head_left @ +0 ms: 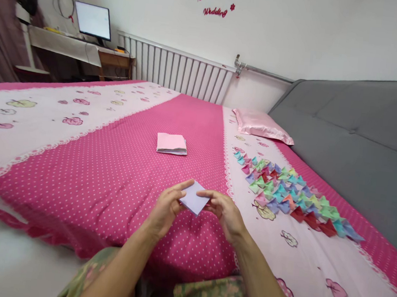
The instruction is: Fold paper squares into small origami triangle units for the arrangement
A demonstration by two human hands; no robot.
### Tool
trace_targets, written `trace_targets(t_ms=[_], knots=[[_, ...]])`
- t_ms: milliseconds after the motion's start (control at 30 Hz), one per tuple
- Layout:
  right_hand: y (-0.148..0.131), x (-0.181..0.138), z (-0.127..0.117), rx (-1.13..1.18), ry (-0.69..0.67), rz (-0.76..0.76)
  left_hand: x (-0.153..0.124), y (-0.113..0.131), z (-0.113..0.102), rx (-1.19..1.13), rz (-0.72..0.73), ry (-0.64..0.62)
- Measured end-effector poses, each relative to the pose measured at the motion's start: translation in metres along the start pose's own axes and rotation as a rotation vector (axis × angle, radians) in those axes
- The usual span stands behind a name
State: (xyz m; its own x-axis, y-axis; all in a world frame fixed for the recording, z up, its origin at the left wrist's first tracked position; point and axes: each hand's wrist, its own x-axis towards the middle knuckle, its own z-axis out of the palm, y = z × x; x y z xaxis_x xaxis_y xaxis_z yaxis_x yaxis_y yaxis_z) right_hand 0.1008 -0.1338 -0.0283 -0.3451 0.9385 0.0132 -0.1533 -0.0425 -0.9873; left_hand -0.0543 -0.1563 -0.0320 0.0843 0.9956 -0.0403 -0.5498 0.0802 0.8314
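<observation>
A pale lilac square of paper (193, 198) is held just above the near edge of the bed, pinched between both hands. My left hand (167, 207) grips its left corner with thumb and fingers. My right hand (223, 210) holds the right side, fingers curled round the edge. A stack of pink paper sheets (171, 144) lies further out on the dotted pink bedspread (110, 177). To the right, several folded paper pieces (288, 191) in many colours lie in rows on the bed.
A pink pillow (262, 125) lies at the bed's far right, beside a grey padded headboard (362, 142). A white radiator (178, 73) runs along the back wall. A desk with a lit monitor (92, 20) stands at the far left.
</observation>
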Motion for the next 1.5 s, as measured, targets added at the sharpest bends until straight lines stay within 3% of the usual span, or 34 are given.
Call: trace_targets(t_ms=[367, 533, 800, 1500], knots=[[0.005, 0.0009, 0.003, -0.081, 0.089, -0.075, 0.0038, -0.0055, -0.0014, 0.178, 0.054, 0.038], [0.0013, -0.0011, 0.0014, -0.122, 0.017, -0.078, 0.0035, -0.0029, -0.0041, 0.222, -0.02, 0.054], [-0.0005, -0.0038, -0.0033, -0.218, -0.155, -0.066, 0.0046, 0.001, -0.0076, 0.204, -0.013, 0.101], [-0.0033, -0.0015, -0.0039, -0.14, 0.045, -0.036, 0.0035, -0.0005, -0.0048, 0.158, -0.023, 0.057]])
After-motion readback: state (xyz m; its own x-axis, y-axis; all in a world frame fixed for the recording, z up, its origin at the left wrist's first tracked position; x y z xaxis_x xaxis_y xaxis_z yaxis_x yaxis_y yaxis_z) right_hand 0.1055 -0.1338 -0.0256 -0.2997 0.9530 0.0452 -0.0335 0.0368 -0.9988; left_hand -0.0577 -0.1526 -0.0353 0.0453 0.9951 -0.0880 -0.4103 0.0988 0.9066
